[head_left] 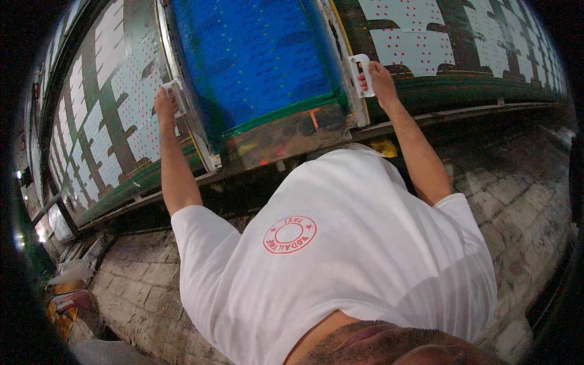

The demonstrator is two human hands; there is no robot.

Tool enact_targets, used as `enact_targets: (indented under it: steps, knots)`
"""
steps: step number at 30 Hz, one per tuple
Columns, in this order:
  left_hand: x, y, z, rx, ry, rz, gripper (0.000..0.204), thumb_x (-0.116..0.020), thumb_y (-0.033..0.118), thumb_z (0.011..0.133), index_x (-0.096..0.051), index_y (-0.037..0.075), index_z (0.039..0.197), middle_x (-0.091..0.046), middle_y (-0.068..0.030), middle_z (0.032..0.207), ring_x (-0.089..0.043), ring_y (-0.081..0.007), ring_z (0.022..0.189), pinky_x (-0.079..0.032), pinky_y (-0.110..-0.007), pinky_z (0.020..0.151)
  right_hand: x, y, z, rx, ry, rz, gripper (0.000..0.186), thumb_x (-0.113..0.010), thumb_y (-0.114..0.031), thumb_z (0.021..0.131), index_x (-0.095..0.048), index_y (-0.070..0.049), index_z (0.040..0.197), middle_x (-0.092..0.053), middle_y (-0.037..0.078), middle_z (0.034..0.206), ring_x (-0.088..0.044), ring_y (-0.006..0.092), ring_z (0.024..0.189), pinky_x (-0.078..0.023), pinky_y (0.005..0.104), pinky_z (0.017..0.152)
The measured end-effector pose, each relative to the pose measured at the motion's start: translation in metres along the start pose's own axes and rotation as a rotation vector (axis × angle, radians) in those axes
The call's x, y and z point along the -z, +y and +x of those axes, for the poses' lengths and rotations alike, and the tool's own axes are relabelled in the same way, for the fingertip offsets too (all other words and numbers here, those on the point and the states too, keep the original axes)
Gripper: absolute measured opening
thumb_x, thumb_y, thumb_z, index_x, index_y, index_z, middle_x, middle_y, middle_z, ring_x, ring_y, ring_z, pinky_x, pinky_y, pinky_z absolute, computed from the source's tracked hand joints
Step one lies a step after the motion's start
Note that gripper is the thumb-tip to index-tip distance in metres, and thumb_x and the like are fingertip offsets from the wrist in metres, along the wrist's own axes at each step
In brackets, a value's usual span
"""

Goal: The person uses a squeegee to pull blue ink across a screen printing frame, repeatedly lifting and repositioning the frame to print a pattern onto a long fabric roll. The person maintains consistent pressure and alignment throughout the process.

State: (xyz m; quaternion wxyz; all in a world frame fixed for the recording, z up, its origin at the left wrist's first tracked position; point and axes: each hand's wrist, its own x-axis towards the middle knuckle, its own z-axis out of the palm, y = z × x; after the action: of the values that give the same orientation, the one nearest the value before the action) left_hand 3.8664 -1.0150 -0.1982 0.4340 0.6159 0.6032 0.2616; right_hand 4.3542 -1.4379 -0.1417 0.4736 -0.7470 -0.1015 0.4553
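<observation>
A screen-printing frame (pixel 359 97) with blue mesh (pixel 258 58) spans the table in front of me. Its near end is stained with paint, with an orange mark on it. My left hand (pixel 165 106) is closed round a white handle (pixel 180 97) on the frame's left side rail. On the right rail, my right hand (pixel 381 85) grips a second white handle (pixel 364 68), its fingers wrapped through the opening. Both arms reach forward. Whatever lies beneath the mesh is hidden.
Pale cut pieces with red dots (pixel 413 33) lie in rows on the dark table right of the frame; similar pieces (pixel 137 85) lie on the left. A rail (pixel 486 109) runs along the table's near edge. Block flooring (pixel 143 274) and a heap of coloured items (pixel 73 301) are below.
</observation>
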Motion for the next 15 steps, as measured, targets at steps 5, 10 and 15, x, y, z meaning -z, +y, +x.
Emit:
enact_targets:
  steps: [5,10,15]
  knots:
    - [0.025,0.068,-0.004,0.092,-0.021,-0.024,0.046,-0.043,0.045,0.107,-0.068,0.007,0.108,-0.052,-0.0005,0.073,-0.044,-0.0101,0.056,-0.036,-0.029,0.048,0.008,-0.004,-0.003,-0.008,-0.05,0.062,0.036,-0.041,-0.031,0.112,-0.06,-0.001,0.118,-0.063,0.005,0.084,-0.058,0.0114,0.068,-0.053,0.0306,0.065]
    - [0.002,0.126,-0.014,0.13,0.045,0.032,0.046,-0.045,0.048,0.106,-0.067,0.007,0.104,-0.051,0.0022,0.071,-0.042,-0.0094,0.053,-0.034,-0.027,0.046,0.053,-0.018,0.005,0.046,-0.1,0.111,0.034,-0.042,-0.029,0.112,-0.061,-0.001,0.112,-0.062,0.004,0.082,-0.057,0.0118,0.067,-0.05,0.031,0.063]
    - [-0.095,0.159,-0.04,0.135,0.024,-0.122,0.046,-0.046,0.048,0.105,-0.067,0.007,0.103,-0.05,0.002,0.069,-0.043,-0.0099,0.054,-0.033,-0.027,0.047,0.16,-0.036,0.039,0.126,0.001,0.032,0.034,-0.042,-0.031,0.111,-0.062,-0.003,0.111,-0.064,0.003,0.084,-0.057,0.0111,0.068,-0.05,0.0294,0.064]
